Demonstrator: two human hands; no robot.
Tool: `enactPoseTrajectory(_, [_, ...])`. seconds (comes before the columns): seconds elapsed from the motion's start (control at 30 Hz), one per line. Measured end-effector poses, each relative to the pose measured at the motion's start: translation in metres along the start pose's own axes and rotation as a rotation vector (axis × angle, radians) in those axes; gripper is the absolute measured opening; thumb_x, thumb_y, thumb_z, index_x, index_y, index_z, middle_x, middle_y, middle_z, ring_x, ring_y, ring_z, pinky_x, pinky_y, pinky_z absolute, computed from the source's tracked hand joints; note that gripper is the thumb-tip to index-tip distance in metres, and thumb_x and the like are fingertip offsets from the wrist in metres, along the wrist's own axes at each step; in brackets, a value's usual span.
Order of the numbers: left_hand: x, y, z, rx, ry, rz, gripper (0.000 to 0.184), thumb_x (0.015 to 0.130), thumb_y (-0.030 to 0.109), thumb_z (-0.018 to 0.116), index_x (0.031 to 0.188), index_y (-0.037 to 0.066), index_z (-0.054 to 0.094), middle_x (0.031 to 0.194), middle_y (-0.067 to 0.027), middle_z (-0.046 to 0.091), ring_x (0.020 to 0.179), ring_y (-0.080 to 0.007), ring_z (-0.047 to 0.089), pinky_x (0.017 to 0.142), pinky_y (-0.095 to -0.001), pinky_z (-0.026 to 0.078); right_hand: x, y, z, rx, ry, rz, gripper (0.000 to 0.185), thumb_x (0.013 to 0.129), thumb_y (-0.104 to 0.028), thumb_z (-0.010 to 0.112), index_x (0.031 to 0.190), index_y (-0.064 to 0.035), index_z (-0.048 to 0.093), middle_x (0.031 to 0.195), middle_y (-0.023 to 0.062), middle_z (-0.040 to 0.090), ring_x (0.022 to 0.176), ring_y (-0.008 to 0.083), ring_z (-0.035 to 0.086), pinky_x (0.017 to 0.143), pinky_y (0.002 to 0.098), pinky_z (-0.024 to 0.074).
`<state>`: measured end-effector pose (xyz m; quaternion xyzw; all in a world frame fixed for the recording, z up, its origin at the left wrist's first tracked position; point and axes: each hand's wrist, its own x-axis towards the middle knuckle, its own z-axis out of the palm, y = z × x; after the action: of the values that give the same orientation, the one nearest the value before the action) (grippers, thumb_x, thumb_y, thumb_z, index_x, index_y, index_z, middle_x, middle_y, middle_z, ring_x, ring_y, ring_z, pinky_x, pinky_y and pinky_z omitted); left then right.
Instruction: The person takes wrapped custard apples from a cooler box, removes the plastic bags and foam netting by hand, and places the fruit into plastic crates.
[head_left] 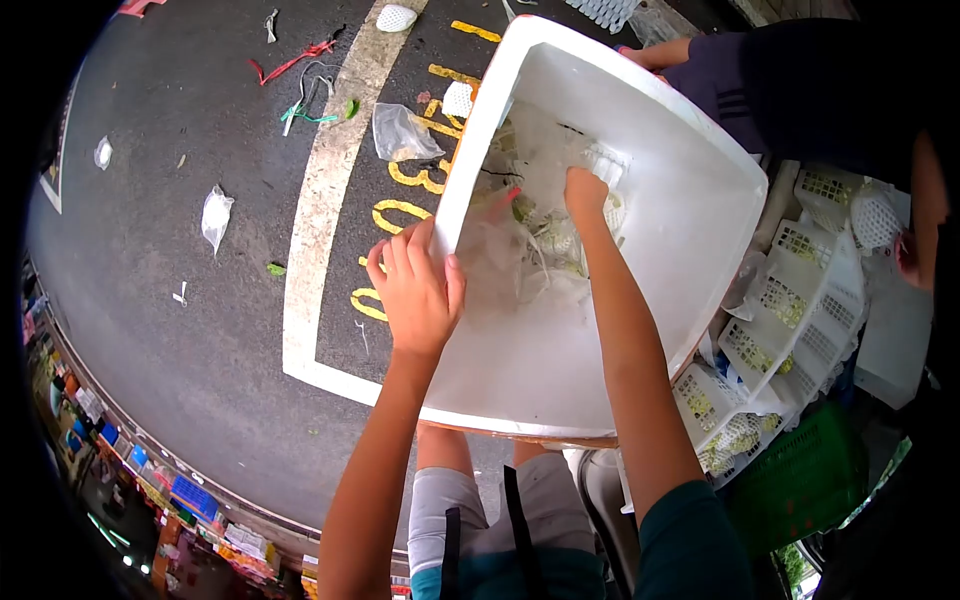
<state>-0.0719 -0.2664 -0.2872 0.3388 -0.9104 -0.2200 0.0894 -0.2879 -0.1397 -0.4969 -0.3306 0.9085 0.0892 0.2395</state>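
Observation:
A large white foam box (700,200) stands in front of my body, its inside facing up. My left hand (415,290) rests on the box's left rim, fingers bent over the edge. My right hand (586,192) reaches inside, closed like a fist near the bottom; what it holds, if anything, is hidden. Clear plastic bags (495,250), white foam netting (605,170) and a small red piece (513,193) lie on the box's bottom around and left of my right hand.
Another person's dark-clothed arm (790,95) is at the upper right. White perforated baskets (780,300) and a green crate (800,480) stand at the right. Litter, including a plastic bag (405,133) and red string (290,62), lies on the asphalt (230,330) at the left.

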Motion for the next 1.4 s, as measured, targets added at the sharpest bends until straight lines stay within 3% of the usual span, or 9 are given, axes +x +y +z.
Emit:
enactPoseTrajectory(0.07, [0.000,0.002,-0.002,-0.008,-0.005,-0.010,0.036,0.079,0.015,0.046,0.111,0.000,0.040,0.103,-0.0142,0.048,0.098,-0.0291,0.044,0.089,-0.0433,0.026,-0.036,-0.008,-0.003,0.086,0.181,-0.068,0.007,0.068,-0.009,0.054,0.072,-0.0061,0.059,0.067,0.0135,0.059,0.065,0.0301,0.060,0.053,0.0397,0.0461])
enactPoseTrajectory(0.2, [0.000,0.001,0.002,0.014,0.065,0.022,0.039,0.074,0.017,0.050,0.109,0.001,0.042,0.101,-0.0116,0.048,0.092,-0.0269,0.046,0.087,-0.0443,0.027,-0.140,-0.029,-0.018,0.158,-0.064,-0.252,0.009,0.070,-0.007,0.049,0.070,-0.0051,0.058,0.062,0.0137,0.058,0.060,0.0315,0.059,0.050,0.0418,0.0444])
enactPoseTrajectory(0.3, [0.000,0.001,0.001,0.020,0.050,0.012,0.039,0.074,0.016,0.051,0.109,0.000,0.042,0.101,-0.0121,0.049,0.092,-0.0269,0.046,0.087,-0.0440,0.027,-0.194,-0.032,-0.012,0.165,-0.574,-0.208,0.035,0.069,-0.035,0.058,0.088,-0.0065,0.059,0.078,0.0136,0.060,0.075,0.0300,0.059,0.063,0.0417,0.0462])
enactPoseTrajectory(0.4, [0.000,0.002,0.001,0.008,0.035,-0.001,0.038,0.075,0.016,0.050,0.108,0.000,0.043,0.101,-0.0124,0.048,0.093,-0.0271,0.046,0.087,-0.0441,0.027,-0.199,-0.026,-0.036,0.116,-0.654,-0.184,0.050,0.066,-0.047,0.060,0.095,-0.0066,0.058,0.086,0.0130,0.060,0.080,0.0295,0.058,0.068,0.0410,0.0458])
enactPoseTrajectory(0.83, [-0.007,-0.003,0.001,-0.006,0.006,0.009,0.035,0.074,0.016,0.048,0.104,-0.002,0.042,0.102,-0.0127,0.048,0.091,-0.0277,0.045,0.088,-0.0454,0.026,0.042,-0.074,-0.011,0.221,0.181,0.080,0.018,0.076,-0.025,0.053,0.081,-0.0088,0.060,0.089,0.0087,0.057,0.084,0.0249,0.057,0.065,0.0405,0.0454])
enactPoseTrajectory(1.0, [-0.005,-0.003,-0.001,-0.038,0.008,0.036,0.036,0.080,0.015,0.042,0.112,-0.002,0.041,0.097,-0.0129,0.049,0.090,-0.0268,0.044,0.087,-0.0431,0.025,0.052,-0.101,-0.004,-0.050,0.100,0.097,0.013,0.074,-0.022,0.054,0.078,-0.0137,0.064,0.085,0.0030,0.061,0.077,0.0201,0.059,0.063,0.0334,0.0410])
enactPoseTrajectory(1.2, [-0.007,-0.002,-0.001,-0.046,-0.013,0.011,0.041,0.073,0.007,0.049,0.112,0.000,0.041,0.099,-0.0117,0.049,0.088,-0.0261,0.045,0.088,-0.0432,0.026,0.054,-0.099,0.003,0.161,-0.076,0.134,0.017,0.076,-0.022,0.052,0.080,-0.0112,0.065,0.084,0.0058,0.064,0.075,0.0230,0.062,0.057,0.0345,0.0478])
enactPoseTrajectory(1.37, [-0.005,-0.001,-0.001,-0.049,-0.001,0.034,0.045,0.071,0.005,0.050,0.114,-0.002,0.038,0.093,-0.0141,0.048,0.087,-0.0269,0.047,0.087,-0.0427,0.028,0.019,-0.062,-0.003,0.477,0.096,0.078,0.023,0.080,-0.024,0.043,0.079,-0.0074,0.060,0.081,0.0129,0.061,0.078,0.0339,0.057,0.065,0.0430,0.0445])
enactPoseTrajectory(1.4, [-0.005,-0.002,0.001,-0.024,0.022,0.028,0.037,0.068,0.008,0.054,0.102,-0.001,0.042,0.105,-0.0092,0.050,0.088,-0.0249,0.047,0.083,-0.0450,0.031,0.008,-0.060,-0.024,0.535,0.053,0.080,0.026,0.082,-0.027,0.041,0.080,-0.0070,0.058,0.085,0.0147,0.059,0.079,0.0355,0.055,0.066,0.0441,0.0421])
